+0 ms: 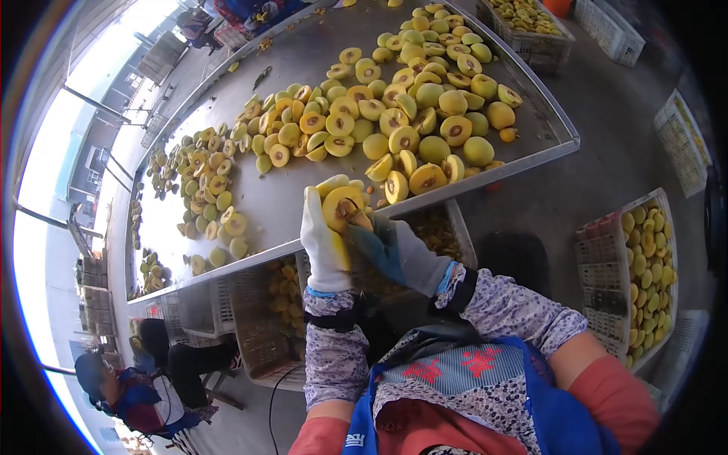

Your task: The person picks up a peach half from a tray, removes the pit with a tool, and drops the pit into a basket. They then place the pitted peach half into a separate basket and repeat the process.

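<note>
My left hand (pixel 324 235), white-gloved, fingers curled around one halved peach (pixel 341 206); right hand (pixel 387 244) pinches what appears to be a small tool into its pit, just off the steel table's (pixel 485 168) near edge. Halves beyond: dozens, uncountable. Two crates (pixel 599 258) flank me.

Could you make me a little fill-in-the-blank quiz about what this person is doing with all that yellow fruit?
1. The left hand, in a white glove, holds a halved ____ fruit.
2. The right hand wears a glove that is mostly ____ in colour.
3. The cut fruit halves lie spread over a shiny ____ table.
4. Beside the person's right arm, whole fruit fills a white plastic ____.

Missing words: yellow; blue-green; metal; crate
</note>
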`<control>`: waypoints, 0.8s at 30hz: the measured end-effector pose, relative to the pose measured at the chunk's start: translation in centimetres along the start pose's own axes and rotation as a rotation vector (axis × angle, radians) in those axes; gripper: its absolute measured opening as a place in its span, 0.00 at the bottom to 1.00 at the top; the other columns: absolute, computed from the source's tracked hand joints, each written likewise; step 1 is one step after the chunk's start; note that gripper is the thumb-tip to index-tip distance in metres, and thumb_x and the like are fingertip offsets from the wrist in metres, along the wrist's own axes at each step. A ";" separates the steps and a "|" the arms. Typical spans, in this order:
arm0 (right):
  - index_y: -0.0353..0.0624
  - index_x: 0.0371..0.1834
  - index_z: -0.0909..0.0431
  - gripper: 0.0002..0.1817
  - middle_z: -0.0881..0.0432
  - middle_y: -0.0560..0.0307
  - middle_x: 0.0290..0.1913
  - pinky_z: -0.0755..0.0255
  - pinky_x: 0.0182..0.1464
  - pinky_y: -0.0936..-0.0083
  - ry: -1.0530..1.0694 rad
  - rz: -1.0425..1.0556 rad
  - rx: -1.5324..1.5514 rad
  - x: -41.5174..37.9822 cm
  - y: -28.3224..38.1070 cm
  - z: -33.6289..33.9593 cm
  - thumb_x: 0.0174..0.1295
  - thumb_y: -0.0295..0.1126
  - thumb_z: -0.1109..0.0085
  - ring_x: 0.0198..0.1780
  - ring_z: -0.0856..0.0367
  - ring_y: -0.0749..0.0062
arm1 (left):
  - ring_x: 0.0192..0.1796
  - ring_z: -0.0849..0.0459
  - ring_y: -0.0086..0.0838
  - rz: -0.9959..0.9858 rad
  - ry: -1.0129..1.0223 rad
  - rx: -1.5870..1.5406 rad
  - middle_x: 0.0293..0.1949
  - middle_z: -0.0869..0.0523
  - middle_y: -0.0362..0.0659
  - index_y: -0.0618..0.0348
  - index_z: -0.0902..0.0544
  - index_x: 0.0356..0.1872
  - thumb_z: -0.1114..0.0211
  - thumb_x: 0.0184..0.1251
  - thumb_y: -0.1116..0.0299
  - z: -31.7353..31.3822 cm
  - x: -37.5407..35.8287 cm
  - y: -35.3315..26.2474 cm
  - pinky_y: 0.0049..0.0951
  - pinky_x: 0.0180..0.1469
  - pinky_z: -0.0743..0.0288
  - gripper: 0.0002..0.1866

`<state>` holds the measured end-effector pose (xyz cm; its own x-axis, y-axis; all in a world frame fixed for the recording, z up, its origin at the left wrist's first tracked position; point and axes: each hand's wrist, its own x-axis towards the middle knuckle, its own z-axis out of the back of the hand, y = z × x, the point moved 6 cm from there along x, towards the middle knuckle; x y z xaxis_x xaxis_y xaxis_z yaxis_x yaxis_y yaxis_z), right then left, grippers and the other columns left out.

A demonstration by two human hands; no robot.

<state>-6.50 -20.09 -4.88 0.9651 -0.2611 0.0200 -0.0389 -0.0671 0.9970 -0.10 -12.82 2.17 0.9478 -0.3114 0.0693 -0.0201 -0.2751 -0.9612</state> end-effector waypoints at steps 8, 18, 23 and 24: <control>0.57 0.75 0.37 0.25 0.20 0.38 0.44 0.21 0.33 0.61 -0.006 0.497 -0.435 -0.8 -1.2 -0.7 0.76 0.34 0.50 0.36 0.15 0.47 | 0.48 0.16 0.34 0.125 0.009 -0.156 0.51 0.16 0.51 0.64 0.23 0.57 0.50 0.82 0.60 0.1 -0.1 1.4 0.33 0.51 0.18 0.18; 0.32 0.50 0.19 0.23 0.15 0.62 0.38 0.25 0.45 0.78 0.130 -0.204 0.167 -0.9 -0.4 -1.5 0.79 0.46 0.49 0.41 0.24 0.85 | 0.39 0.12 0.33 0.034 -0.053 -0.038 0.42 0.12 0.53 0.71 0.19 0.48 0.54 0.83 0.55 1.4 0.5 2.4 0.32 0.39 0.15 0.25; 0.35 0.45 0.20 0.27 0.22 0.65 0.29 0.28 0.34 0.80 0.187 0.036 0.068 -0.9 1.1 -1.3 0.79 0.53 0.53 0.32 0.27 0.86 | 0.31 0.13 0.34 0.045 0.090 0.082 0.31 0.12 0.52 0.72 0.15 0.38 0.53 0.83 0.55 1.9 1.2 2.3 0.30 0.37 0.17 0.27; 0.35 0.45 0.20 0.27 0.22 0.65 0.29 0.28 0.34 0.80 0.186 0.036 0.069 -1.1 1.2 -0.9 0.79 0.53 0.53 0.32 0.27 0.86 | 0.29 0.14 0.34 0.033 0.128 0.104 0.28 0.12 0.52 0.72 0.15 0.36 0.53 0.83 0.55 1.7 1.3 2.4 0.29 0.36 0.17 0.28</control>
<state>-7.38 -19.06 -3.61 0.9937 -0.0825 0.0756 -0.0858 -0.1287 0.9880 1.59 -12.29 -0.48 0.8987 -0.4339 0.0645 -0.0109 -0.1692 -0.9855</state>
